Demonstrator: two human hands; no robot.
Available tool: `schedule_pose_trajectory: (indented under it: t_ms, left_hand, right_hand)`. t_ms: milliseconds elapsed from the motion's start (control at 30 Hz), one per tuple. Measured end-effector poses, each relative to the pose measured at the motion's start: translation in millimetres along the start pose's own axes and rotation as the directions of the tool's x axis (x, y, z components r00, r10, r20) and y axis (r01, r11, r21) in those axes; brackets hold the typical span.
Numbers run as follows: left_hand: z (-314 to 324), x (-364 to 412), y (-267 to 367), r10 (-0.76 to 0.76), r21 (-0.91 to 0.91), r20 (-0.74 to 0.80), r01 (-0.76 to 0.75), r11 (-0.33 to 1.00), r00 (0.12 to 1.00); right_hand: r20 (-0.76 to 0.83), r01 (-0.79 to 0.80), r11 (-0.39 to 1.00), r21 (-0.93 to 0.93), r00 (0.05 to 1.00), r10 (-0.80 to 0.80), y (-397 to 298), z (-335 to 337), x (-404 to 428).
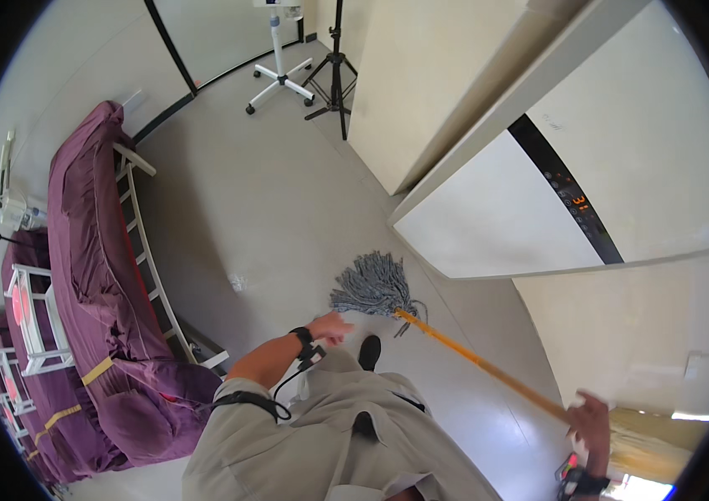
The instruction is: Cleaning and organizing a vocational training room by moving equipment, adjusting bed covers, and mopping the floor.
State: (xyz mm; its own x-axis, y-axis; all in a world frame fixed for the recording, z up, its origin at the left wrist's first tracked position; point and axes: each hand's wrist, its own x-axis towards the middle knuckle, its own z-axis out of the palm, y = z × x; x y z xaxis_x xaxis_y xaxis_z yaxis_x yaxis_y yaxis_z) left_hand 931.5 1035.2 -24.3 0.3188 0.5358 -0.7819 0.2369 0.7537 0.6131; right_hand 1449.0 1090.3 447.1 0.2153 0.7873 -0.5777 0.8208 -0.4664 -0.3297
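Observation:
A string mop with a grey yarn head lies spread on the grey floor before me. Its yellow-orange handle slants up to the lower right. My right hand is around the upper end of that handle, with a dark strap and a device at the wrist. My left hand is held near the mop head, over the floor in this view, with nothing seen in it; its fingers are partly blurred. A dark band and a small cabled device are on the left wrist.
Beds with purple covers and white stools line the left side. A white cabinet-like appliance with a lit panel stands at right. A wheeled white stand and a black tripod are at the back. My dark shoe is near the mop.

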Motion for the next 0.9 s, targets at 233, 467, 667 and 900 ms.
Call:
schedule_pose_trajectory:
  t_ms: [233, 467, 667, 900]
  left_hand:
    - [-39.4, -61.0, -97.3, -0.173, -0.248, -0.267, 0.106, 0.963, 0.948]
    - [-42.2, -139.6, -140.8, -0.263, -0.294, -0.370, 0.156, 0.943, 0.891]
    - [-35.6, -173.3, -199.4, -0.123, -0.341, -0.493, -0.061, 0.938, 0.861]
    - [-30.9, -198.2, -285.8, 0.084, -0.115, -0.557, -0.177, 0.977, 0.826]
  right_hand:
    - [-0.287, 0.356, 0.920, 0.166, 0.910, -0.300, -128.7, 19.2, 32.3]
    - [-0.721, 0.736, 0.637, 0.229, 0.568, -0.397, -172.2, 65.4, 102.4]
    - [-0.747, 0.654, 0.730, 0.199, 0.583, -0.319, -186.0, 82.1, 176.1]
    - [-0.717, 0.604, 0.746, 0.280, 0.648, -0.256, -182.6, 102.4, 236.9]
